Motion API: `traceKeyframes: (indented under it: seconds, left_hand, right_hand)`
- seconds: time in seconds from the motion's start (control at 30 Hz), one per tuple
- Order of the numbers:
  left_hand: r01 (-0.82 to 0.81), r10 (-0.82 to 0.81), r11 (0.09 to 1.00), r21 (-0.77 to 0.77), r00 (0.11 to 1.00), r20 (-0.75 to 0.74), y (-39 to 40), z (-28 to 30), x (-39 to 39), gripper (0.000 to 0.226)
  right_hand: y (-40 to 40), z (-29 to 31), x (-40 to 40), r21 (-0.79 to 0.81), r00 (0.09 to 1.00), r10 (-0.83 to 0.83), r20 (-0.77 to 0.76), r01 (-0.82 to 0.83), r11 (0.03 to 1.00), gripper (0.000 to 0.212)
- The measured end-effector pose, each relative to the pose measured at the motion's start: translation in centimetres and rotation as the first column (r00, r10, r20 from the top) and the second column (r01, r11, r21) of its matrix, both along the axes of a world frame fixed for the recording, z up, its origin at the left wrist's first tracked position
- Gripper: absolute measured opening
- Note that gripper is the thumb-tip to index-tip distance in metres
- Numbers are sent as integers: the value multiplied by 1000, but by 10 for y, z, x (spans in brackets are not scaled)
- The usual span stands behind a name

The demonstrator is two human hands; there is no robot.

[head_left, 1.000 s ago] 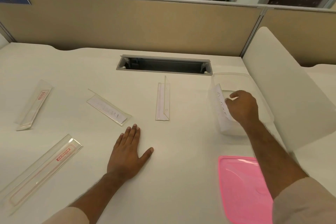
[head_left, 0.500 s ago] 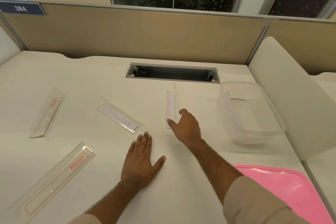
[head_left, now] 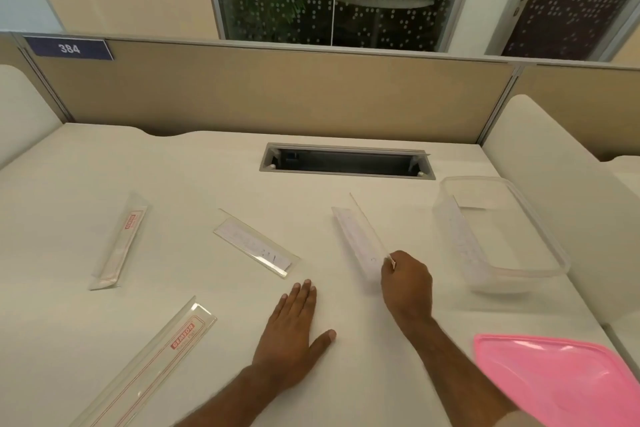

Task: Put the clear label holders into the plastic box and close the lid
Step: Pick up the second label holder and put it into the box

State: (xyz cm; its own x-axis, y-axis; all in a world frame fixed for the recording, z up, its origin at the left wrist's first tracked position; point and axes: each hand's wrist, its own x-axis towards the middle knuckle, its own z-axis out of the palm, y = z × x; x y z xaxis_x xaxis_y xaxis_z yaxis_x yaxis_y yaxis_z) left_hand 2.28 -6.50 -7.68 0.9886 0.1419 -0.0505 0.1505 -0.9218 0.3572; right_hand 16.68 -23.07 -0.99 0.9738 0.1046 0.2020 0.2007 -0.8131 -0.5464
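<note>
On the white tabletop, the right hand pinches a clear label holder; the left hand lies flat, fingers spread.

We read "384" in white on a dark blue sign fixed to the partition. On the nearest label holder we read the red word "GEMSON". The other holders carry print too small to read.
</note>
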Motion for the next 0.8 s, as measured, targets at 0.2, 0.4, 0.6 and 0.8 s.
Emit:
traceKeyframes:
  seconds: [0.2,0.4,0.6,0.8]
  left_hand:
    - [-55,86,976,-213,986,142,25,32,-23,81]
    - [-132,266,870,-474,936,229,43,74,-22,73]
    - [3,157,952,-307,854,496,70,113,-19,67]
    - [113,-73,992,-56,874,480,88,130,-26,42]
  right_hand:
    - [-34,9,-36,125,999,2,54,-9,992,32]
    - [-47,32,-65,223,989,120,92,-138,965,15]
    - [-41,57,-80,215,969,222,106,-240,947,13]
    - [-30,73,-82,212,938,335,84,-346,914,13]
